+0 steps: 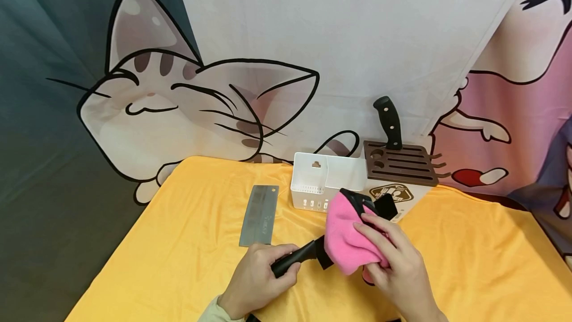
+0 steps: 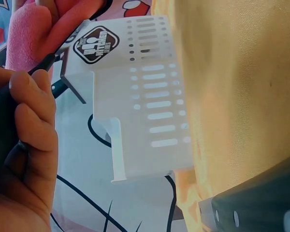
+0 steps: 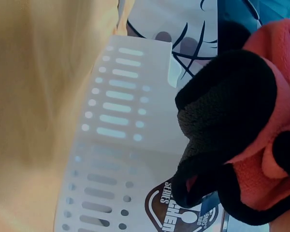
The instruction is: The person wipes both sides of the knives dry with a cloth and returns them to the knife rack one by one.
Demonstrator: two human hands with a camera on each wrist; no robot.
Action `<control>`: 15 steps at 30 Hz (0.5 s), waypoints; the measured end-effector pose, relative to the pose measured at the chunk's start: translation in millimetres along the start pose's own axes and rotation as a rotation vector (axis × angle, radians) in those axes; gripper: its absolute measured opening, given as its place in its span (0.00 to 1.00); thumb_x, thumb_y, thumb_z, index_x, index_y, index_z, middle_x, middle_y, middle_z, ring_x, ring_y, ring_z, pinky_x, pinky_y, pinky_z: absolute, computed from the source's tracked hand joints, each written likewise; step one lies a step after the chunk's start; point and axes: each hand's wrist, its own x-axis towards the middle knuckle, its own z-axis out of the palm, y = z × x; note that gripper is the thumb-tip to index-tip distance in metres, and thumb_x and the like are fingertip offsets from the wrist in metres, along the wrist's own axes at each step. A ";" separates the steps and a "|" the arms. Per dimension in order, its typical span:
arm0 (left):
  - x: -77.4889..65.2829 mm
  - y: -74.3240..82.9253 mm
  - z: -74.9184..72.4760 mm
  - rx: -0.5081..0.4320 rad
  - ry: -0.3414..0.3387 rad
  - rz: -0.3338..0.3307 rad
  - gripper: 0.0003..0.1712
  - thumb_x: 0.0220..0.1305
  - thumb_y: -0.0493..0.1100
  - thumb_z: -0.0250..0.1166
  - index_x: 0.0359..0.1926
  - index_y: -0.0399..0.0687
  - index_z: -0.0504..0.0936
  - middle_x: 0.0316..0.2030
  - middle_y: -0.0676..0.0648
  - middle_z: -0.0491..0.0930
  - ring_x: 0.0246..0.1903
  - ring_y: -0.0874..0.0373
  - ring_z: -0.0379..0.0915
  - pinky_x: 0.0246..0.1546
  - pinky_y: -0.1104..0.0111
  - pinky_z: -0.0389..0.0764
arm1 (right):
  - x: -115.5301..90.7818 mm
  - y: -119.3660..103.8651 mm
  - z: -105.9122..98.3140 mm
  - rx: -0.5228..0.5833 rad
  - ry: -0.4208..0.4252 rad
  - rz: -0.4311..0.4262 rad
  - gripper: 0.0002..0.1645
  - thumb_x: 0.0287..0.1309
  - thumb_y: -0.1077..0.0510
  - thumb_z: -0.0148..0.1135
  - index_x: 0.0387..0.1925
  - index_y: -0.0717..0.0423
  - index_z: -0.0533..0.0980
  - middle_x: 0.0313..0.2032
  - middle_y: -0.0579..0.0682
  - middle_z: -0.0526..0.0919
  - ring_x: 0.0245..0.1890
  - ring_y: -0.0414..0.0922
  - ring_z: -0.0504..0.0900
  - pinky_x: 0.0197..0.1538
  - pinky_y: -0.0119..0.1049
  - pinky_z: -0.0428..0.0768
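My left hand [image 1: 261, 275] grips the black handle [image 1: 292, 258] of a broad, dark-bladed kitchen knife. In my right hand [image 1: 397, 257] is a pink cloth [image 1: 350, 240] with black trim, folded over the middle of the blade. The blade's far end [image 1: 386, 206] sticks out beyond the cloth, and a dark corner shows near the handle. Flat on the table lies a cleaver [image 1: 259, 215], its grey blade pointing away; my left hand hides its lower part. In the right wrist view the cloth's black lining [image 3: 227, 106] covers the blade.
A white perforated holder [image 1: 308, 202] stands at the table's back, with a brown slotted top [image 1: 402, 163] on its right part. A black-handled knife [image 1: 389, 122] stands in a slot. The yellow tablecloth [image 1: 178, 262] reaches a cat-print curtain [image 1: 268, 9].
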 end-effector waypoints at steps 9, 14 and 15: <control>0.6 0.3 0.1 -0.010 0.003 0.003 0.09 0.53 0.40 0.66 0.37 0.58 0.82 0.23 0.65 0.76 0.16 0.81 0.60 0.13 0.86 0.59 | -5.5 8.4 -3.8 -0.075 0.097 0.110 0.23 0.41 0.65 0.51 0.42 0.65 0.80 0.46 0.63 0.79 0.49 0.51 0.78 0.57 0.27 0.67; 0.1 0.6 -1.6 -0.024 0.001 -0.014 0.09 0.55 0.40 0.65 0.38 0.56 0.82 0.24 0.63 0.77 0.15 0.81 0.59 0.13 0.86 0.59 | -9.1 12.5 -4.6 -0.104 0.140 0.168 0.26 0.35 0.67 0.52 0.43 0.65 0.80 0.46 0.63 0.79 0.49 0.51 0.78 0.56 0.27 0.68; -0.1 0.6 -2.0 -0.027 0.002 -0.018 0.08 0.55 0.40 0.65 0.38 0.56 0.82 0.24 0.62 0.77 0.15 0.81 0.59 0.13 0.86 0.59 | -9.7 13.3 -5.2 -0.109 0.143 0.179 0.27 0.33 0.68 0.52 0.43 0.65 0.80 0.46 0.62 0.79 0.49 0.51 0.78 0.56 0.27 0.68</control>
